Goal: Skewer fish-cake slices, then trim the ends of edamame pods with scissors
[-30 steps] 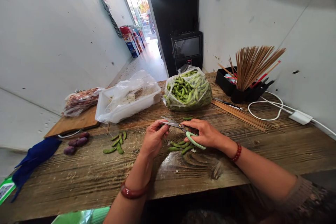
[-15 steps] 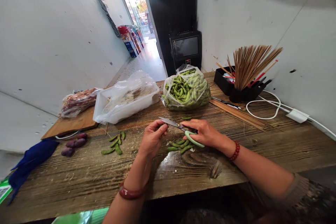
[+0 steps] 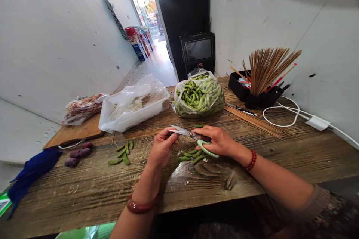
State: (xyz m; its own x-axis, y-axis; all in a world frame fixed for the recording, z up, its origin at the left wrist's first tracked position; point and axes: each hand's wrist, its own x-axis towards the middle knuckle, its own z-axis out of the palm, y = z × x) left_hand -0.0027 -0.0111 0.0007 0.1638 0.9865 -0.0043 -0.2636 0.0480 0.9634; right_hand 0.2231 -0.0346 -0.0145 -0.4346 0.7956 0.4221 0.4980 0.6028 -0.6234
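My right hand [image 3: 217, 140] grips a pair of scissors [image 3: 191, 133] by its pale green handles. The blades point left and stand slightly apart. My left hand [image 3: 163, 145] is at the blade tips, thumb and fingers pinched together; whatever they hold is hidden. Several edamame pods [image 3: 191, 155] lie on the table beneath the scissors. To the left of my left hand is another small group of edamame pods [image 3: 122, 153]. Behind my hands stands a clear plastic bag [image 3: 182, 109] full of green pods.
A white tub [image 3: 134, 118] with plastic film stands at the back left, near a bagged bundle [image 3: 84, 109] on a wooden board [image 3: 75, 134]. Purple round items [image 3: 84, 152] lie at left. Skewers [image 3: 266, 69] fill a black holder [image 3: 256, 101]; a white cable [image 3: 297, 112] runs at right.
The scissor blades have opened slightly, with two tips now apart at my left fingers. Both hands stay in nearly the same place.
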